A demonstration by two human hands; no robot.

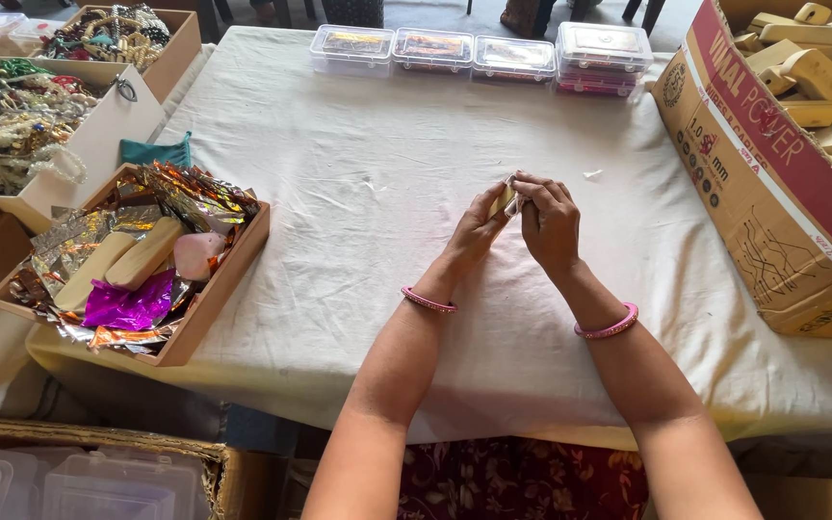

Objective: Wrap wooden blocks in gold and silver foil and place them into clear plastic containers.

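Both grips, left hand (pixel 479 231) and right hand (pixel 546 221), pinched shut on small tan wooden piece (pixel 504 200) mid-table (pixel 358 173); clear lidded plastic boxes (pixel 479 53) along far edge; brown cardboard carton, red-banded (pixel 763 183), right edge.

Matt white cloth is covering the table (pixel 358 193) beneath the hands. Left of them, glossy crinkled foil sheets (pixel 127 306) are lying in a wooden tray (pixel 214 299); beyond them, clear smooth plastic boxes (pixel 430 50); right, a matt cardboard carton (pixel 772 212).

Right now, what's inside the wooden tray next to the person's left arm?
The wooden tray holds crinkled shiny foil sheets in silver, purple and orange, two pale wooden blocks and a pink lump. The foil covers the tray's bottom, so anything underneath is hidden.
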